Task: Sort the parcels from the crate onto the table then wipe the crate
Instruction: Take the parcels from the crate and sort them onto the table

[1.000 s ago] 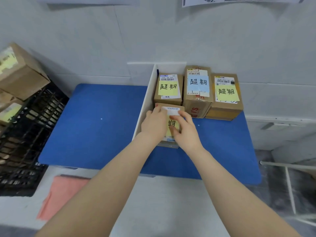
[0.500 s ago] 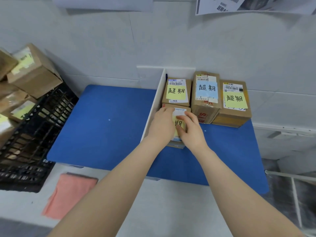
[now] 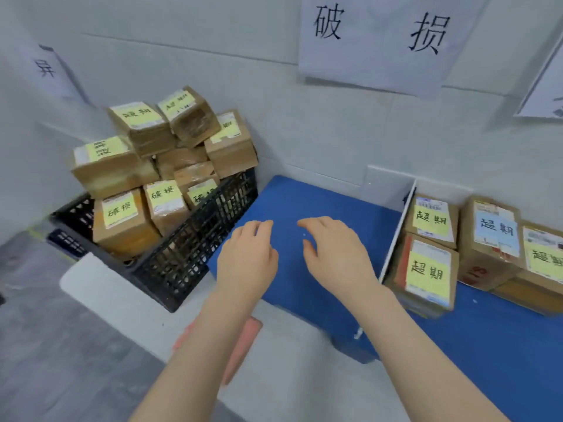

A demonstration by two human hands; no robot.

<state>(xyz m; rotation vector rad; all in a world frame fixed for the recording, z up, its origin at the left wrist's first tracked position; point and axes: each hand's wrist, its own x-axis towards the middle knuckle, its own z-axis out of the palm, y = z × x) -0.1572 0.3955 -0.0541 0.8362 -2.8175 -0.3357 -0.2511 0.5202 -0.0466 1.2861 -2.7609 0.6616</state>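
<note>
1. At the far left, the black crate (image 3: 201, 239) is heaped above its rim with cardboard parcels (image 3: 112, 166), each bearing a yellow note. At least eight show, so most of the sorting appears to be left.
2. A pink cloth (image 3: 249, 332) lies on the pale table edge, partly under the left forearm. It is probably meant for the wiping. Nothing touches it, and that step cannot sensibly begin while the crate is full.
3. The left hand (image 3: 246, 260) is over the blue table top (image 3: 304, 202) with its fingers loose and slightly bent, holding nothing.
4. The stretch of blue between crate and divider, beneath a wall sign (image 3: 374, 38), carries no parcel. That group looks unstarted, though several crate parcels show notes with the sign's characters.
5. The right hand (image 3: 338, 257) is beside the left, close to it but not touching. Its fingers are spread and relaxed, and it too holds nothing.
6. A white divider (image 3: 396, 236) stands upright on the table, splitting off the right-hand section.
7. Right of the divider, four sorted parcels (image 3: 426, 272) sit on the blue surface in a tight group. These are the only part of the job that looks done.
</note>
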